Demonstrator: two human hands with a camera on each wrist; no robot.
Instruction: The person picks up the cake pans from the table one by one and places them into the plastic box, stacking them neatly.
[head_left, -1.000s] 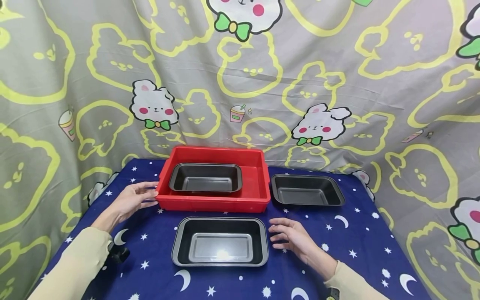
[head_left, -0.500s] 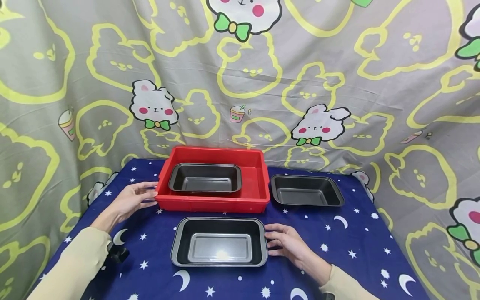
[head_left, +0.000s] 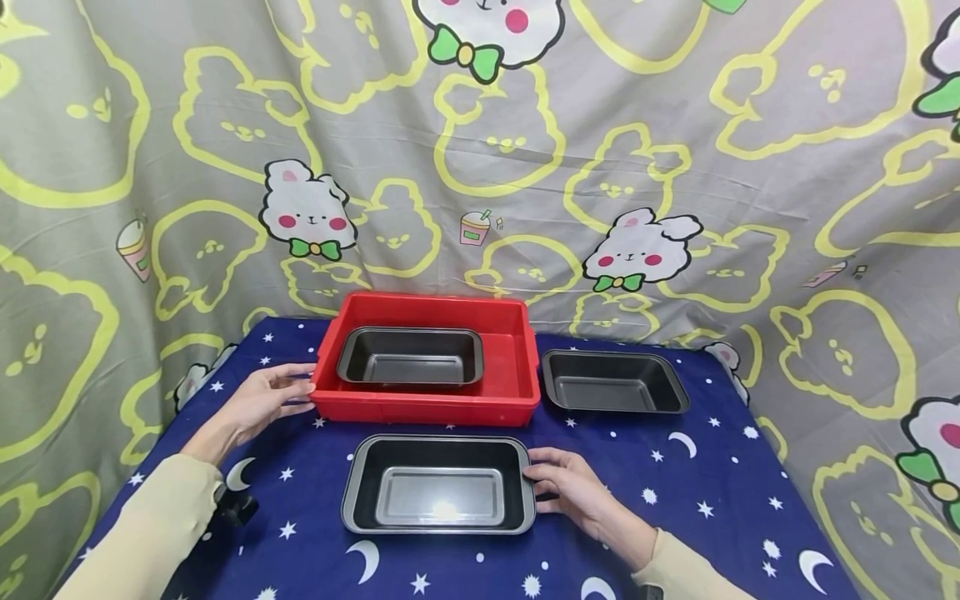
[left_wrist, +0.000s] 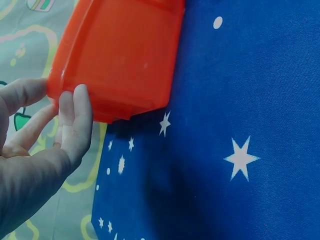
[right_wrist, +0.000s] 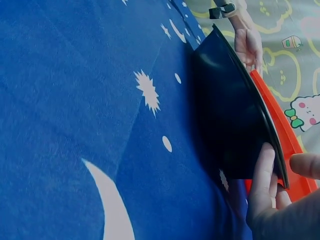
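Note:
A dark grey loaf pan (head_left: 440,483) lies at the front middle of the table in the head view. At its right end my right hand (head_left: 573,492) grips the rim. The right wrist view shows fingers (right_wrist: 263,172) under the rim against the pan's outer wall (right_wrist: 225,110), and the thumb on the rim's other side. My left hand (head_left: 262,404) touches the left end of the red bin (head_left: 423,408) with nearly straight fingertips, also seen on the bin's corner (left_wrist: 120,60) in the left wrist view. A second loaf pan (head_left: 412,357) stands inside the bin, towards its left.
To the right of the bin stands a third loaf pan (head_left: 615,381). A blue cloth (head_left: 720,508) with stars and moons covers the table. Behind hangs a grey curtain (head_left: 510,267) with cartoon animals, close to the bin's back.
My right hand has moved left from beside the front loaf pan onto its right rim. The left hand has stayed at the red bin. The pans have hardly shifted.

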